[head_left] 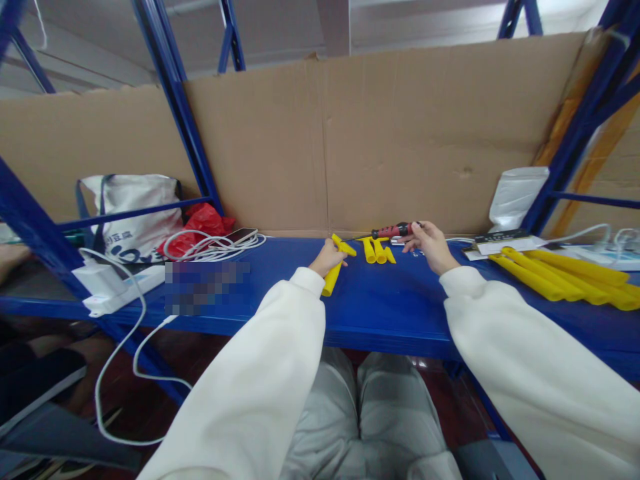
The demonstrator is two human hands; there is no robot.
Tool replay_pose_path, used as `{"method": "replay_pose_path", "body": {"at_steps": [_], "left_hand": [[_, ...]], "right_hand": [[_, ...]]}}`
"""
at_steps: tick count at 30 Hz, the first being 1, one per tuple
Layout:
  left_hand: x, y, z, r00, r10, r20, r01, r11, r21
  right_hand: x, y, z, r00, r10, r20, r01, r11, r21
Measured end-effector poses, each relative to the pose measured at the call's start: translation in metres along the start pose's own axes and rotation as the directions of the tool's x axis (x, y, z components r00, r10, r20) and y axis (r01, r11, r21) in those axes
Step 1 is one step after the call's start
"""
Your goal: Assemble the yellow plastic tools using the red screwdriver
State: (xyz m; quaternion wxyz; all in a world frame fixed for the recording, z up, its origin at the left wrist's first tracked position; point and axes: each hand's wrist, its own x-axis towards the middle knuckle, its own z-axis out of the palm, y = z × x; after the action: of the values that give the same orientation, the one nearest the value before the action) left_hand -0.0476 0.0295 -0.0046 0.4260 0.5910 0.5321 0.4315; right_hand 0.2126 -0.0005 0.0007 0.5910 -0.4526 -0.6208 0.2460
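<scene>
My left hand (pixel 329 257) grips a yellow plastic tube piece (pixel 332 280) that has a crosswise yellow part at its upper end. In my right hand (pixel 429 245) is a screwdriver (pixel 393 231) with a red and black handle, held near the handle's end. Its thin shaft points left toward the top of the held tube piece; I cannot tell whether the tip touches it. Between my hands, several short yellow pieces (pixel 379 252) lie on the blue tabletop (pixel 380 307). Small bits lie close to my right fingers, too small to name.
Several long yellow tubes (pixel 555 277) lie at the right beside a small box (pixel 507 241). A white power strip (pixel 125 290), coiled white cable (pixel 215 245), red bag (pixel 205 220) and cloth bag (pixel 137 217) are at left. Cardboard (pixel 400 133) stands behind. Another person's arm (pixel 13 259) shows far left.
</scene>
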Motion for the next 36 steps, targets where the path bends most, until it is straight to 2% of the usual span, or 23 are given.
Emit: {"method": "replay_pose_path", "body": {"at_steps": [8, 20, 27, 36], "left_hand": [[-0.0114, 0.008, 0.0021, 1.0, 0.022, 0.006, -0.022, 1.0, -0.01], [-0.0097, 0.0065, 0.0023, 0.999, 0.038, 0.021, -0.038, 0.999, 0.012], [-0.0061, 0.0032, 0.0004, 0.999, 0.029, 0.027, -0.031, 0.998, 0.062], [-0.0062, 0.0026, 0.0009, 0.997, 0.046, 0.056, -0.05, 0.997, 0.067]], "right_hand": [[-0.0007, -0.0012, 0.0005, 1.0, 0.011, -0.023, -0.01, 1.0, 0.019], [0.0005, 0.0022, 0.0006, 1.0, 0.001, -0.028, 0.0, 0.999, 0.051], [0.0035, 0.0071, 0.0009, 0.997, -0.06, -0.043, 0.066, 0.986, 0.154], [0.0035, 0.0072, 0.0008, 0.997, -0.061, -0.036, 0.066, 0.986, 0.156]]}}
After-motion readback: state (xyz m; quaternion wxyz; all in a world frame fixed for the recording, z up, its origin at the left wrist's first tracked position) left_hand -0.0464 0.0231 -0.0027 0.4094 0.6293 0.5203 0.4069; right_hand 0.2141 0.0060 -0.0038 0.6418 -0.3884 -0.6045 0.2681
